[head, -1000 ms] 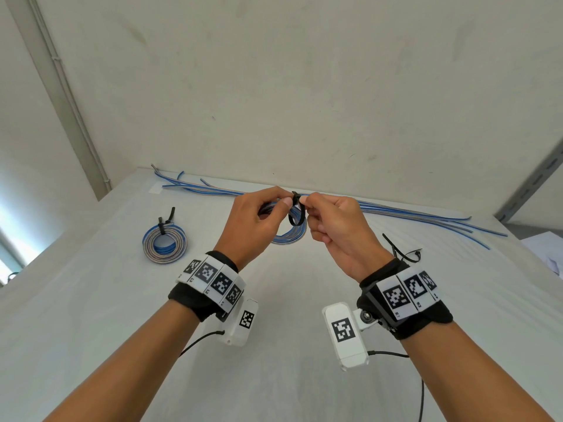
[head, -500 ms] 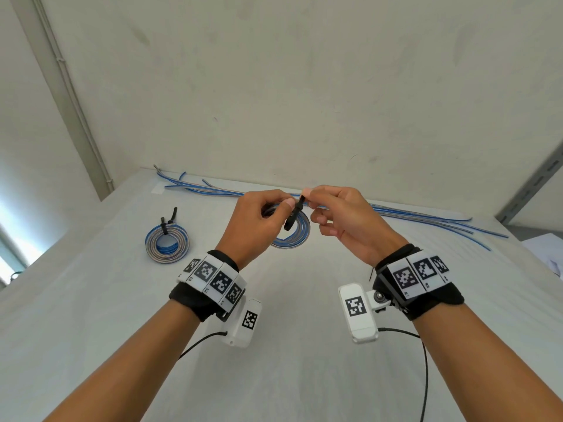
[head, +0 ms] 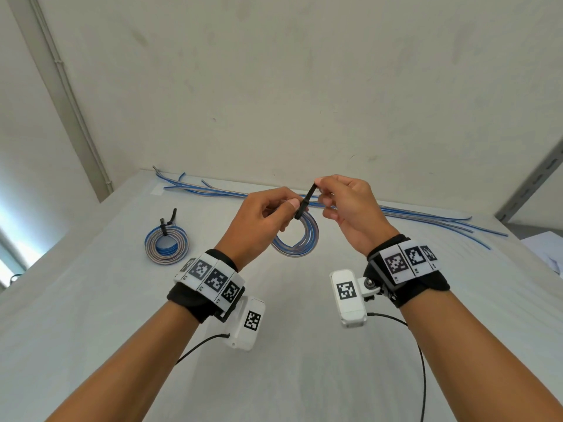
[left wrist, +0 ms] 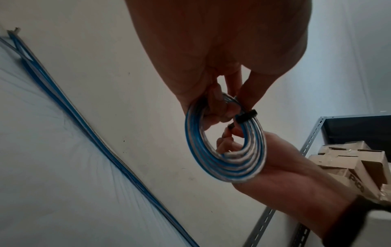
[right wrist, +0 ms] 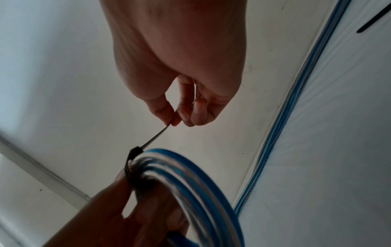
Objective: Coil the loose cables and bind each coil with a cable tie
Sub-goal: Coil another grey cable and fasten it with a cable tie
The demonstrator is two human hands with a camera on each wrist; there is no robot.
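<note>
Left hand [head: 259,220] gripping blue-and-white coil [head: 297,239], right hand [head: 350,205] pinching black cable tie [head: 306,201] tail

Both arms reach forward, with the hands held up above the table [head: 91,330]. The left hand [head: 259,222] curls its fingers around the coil [head: 297,239]. The right hand [head: 347,205] pinches the tie [head: 306,201] with thumb and finger, a bit higher than the left hand.
</note>
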